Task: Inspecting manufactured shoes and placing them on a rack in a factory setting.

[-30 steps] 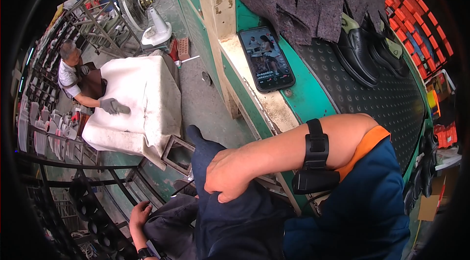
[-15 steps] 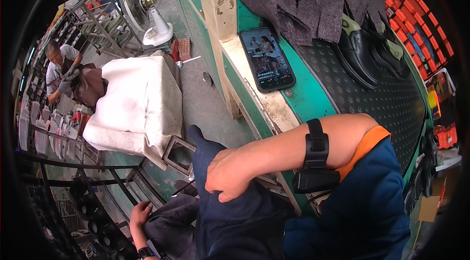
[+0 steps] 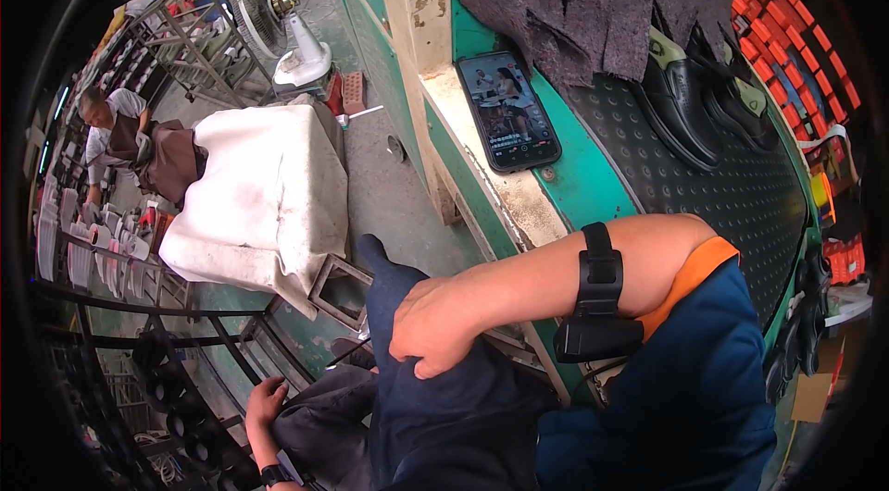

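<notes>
My right hand point(image 3: 431, 329) rests on a navy trouser leg point(image 3: 444, 426), its fingers bent over the cloth and the thumb tucked below. A black strap with a small box point(image 3: 600, 297) circles that forearm. At the lower left, my left hand point(image 3: 266, 398) lies beside a dark grey trouser knee point(image 3: 319, 422); its fingers are loosely bent and hold nothing. Its wrist wears a black band point(image 3: 274, 475). Beyond the right arm, a phone point(image 3: 507, 111) with a lit screen lies on the green and cream bench edge point(image 3: 593, 186), touched by neither hand.
Black shoes point(image 3: 681, 111) sit on a studded black mat point(image 3: 741, 204), partly under grey felt point(image 3: 593, 0). A cream cloth point(image 3: 269, 186) covers a block on the left. Beyond it are a co-worker point(image 3: 116, 125), a pedestal fan point(image 3: 296, 56) and a black rack point(image 3: 176, 398).
The co-worker has leaned down and to the left, one arm now reaching toward the rack there. The dark brown cloth by them has shifted. My hands stay in place.
</notes>
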`<state>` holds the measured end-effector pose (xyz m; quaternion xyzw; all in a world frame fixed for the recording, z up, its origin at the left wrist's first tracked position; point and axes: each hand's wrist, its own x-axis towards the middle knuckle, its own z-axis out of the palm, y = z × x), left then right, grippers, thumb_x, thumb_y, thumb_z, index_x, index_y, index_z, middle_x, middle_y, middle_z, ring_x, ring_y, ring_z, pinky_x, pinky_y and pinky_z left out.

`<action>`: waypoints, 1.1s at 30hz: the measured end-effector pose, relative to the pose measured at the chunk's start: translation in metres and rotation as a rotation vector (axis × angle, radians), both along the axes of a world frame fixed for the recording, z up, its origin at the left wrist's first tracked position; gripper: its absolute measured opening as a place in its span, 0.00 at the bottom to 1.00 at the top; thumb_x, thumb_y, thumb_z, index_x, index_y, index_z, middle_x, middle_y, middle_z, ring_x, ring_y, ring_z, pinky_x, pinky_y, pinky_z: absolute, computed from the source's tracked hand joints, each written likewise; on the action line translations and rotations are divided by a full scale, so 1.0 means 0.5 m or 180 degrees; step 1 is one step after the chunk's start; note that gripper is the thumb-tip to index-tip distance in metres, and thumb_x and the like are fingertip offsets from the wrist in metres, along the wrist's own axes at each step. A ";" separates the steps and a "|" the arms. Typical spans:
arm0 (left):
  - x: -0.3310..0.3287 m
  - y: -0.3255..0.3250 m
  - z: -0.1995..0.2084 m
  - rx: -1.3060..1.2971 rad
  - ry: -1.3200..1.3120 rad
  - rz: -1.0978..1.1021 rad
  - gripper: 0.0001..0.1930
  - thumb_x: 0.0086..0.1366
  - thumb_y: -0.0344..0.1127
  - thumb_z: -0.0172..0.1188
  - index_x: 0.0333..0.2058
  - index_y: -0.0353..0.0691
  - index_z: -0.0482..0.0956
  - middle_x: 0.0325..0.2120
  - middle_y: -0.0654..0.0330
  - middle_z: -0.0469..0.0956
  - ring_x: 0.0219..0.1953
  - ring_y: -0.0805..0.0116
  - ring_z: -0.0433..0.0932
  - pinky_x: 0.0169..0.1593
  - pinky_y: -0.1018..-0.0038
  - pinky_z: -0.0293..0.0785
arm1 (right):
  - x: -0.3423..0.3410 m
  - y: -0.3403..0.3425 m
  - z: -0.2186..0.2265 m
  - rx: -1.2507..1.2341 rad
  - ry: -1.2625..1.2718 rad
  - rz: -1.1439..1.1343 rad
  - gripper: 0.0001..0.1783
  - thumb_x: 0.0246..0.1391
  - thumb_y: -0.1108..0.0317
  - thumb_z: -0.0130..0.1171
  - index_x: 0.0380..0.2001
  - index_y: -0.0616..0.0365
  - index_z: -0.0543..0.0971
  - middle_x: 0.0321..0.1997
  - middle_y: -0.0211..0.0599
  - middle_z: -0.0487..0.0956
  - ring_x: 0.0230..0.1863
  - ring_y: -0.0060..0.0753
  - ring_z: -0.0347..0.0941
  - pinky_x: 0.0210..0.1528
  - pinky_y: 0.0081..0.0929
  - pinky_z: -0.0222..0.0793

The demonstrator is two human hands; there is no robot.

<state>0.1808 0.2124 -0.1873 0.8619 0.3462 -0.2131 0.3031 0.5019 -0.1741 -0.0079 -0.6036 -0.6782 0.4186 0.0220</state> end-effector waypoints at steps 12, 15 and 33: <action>0.008 -0.014 0.015 0.0071 -0.0052 0.0041 0.22 0.64 0.42 0.61 0.52 0.33 0.81 0.43 0.46 0.84 0.46 0.57 0.84 0.49 0.66 0.79 | 0.002 -0.001 0.003 0.0031 -0.0018 0.0002 0.24 0.57 0.54 0.57 0.52 0.57 0.81 0.52 0.50 0.82 0.58 0.53 0.75 0.60 0.47 0.69; 0.009 -0.018 0.018 0.0047 -0.0019 0.0107 0.22 0.64 0.42 0.62 0.52 0.33 0.81 0.42 0.46 0.85 0.45 0.58 0.84 0.48 0.66 0.79 | 0.002 0.000 0.003 0.0031 -0.0025 0.0021 0.24 0.57 0.54 0.57 0.51 0.57 0.81 0.51 0.50 0.82 0.57 0.53 0.76 0.59 0.47 0.69; -0.021 0.021 -0.026 -0.0162 -0.0196 0.0130 0.22 0.65 0.41 0.61 0.52 0.32 0.80 0.43 0.47 0.85 0.46 0.58 0.84 0.50 0.66 0.78 | 0.006 -0.001 0.005 0.0009 -0.0006 -0.0005 0.22 0.57 0.54 0.57 0.48 0.58 0.81 0.49 0.50 0.83 0.55 0.54 0.77 0.57 0.48 0.70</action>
